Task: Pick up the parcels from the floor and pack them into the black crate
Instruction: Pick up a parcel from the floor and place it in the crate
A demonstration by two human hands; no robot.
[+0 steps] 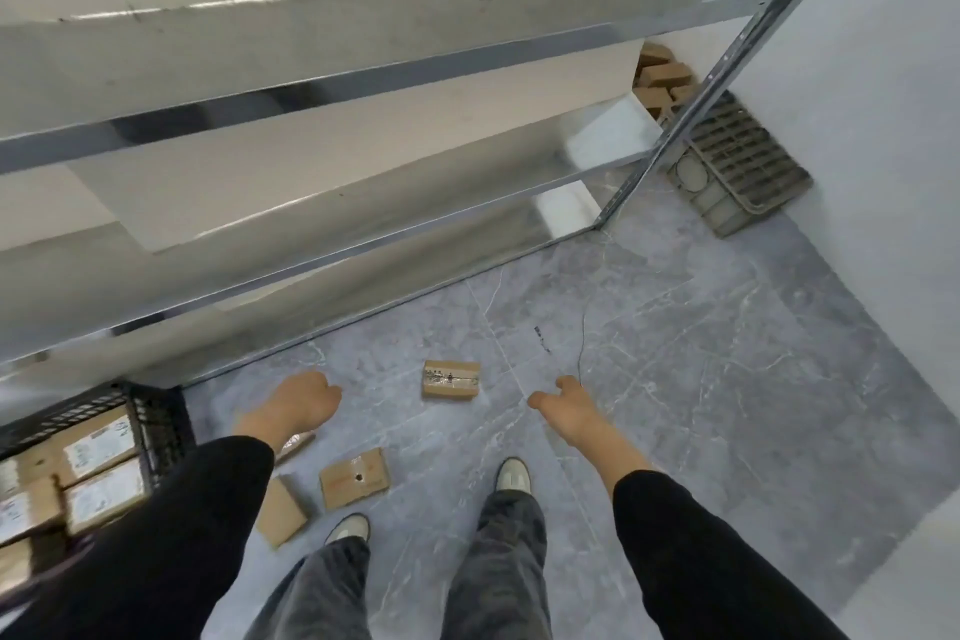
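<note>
Listing the obscured items first.

Crate (158, 426): one, black mesh, at the floor's left edge under the rack (363, 83). It is cut off by the frame and partly covered by the left sleeve (182, 535). The packed parcels (98, 447) inside show about five labelled or brown tops; the full count cannot be read.

Fourth parcel (297, 443): one, mostly hidden under the left wrist, only a corner showing.

Left hand (298, 400): seen from the back, fingers folded under and out of sight. Whether it grips anything cannot be told.

Right hand (569, 405): fingers loosely curled, thumb apart from them, holding nothing, hanging over bare floor.

Loose parcels on the floor, four in all:
- The taped parcel (451, 379) lies between the two hands, nearest the rack's foot.
- The holed parcel (355, 477) lies nearer the feet.
- The plain parcel (282, 512) lies just beside the holed parcel, towards the crate.
- The fourth parcel is as listed above.

Shoes: two, left shoe (349, 528) and right shoe (513, 474).

Box pile (662, 78): at the floor's far corner behind the rack post, too small to count.

Grey grid (737, 166): one, against the right wall.
</note>
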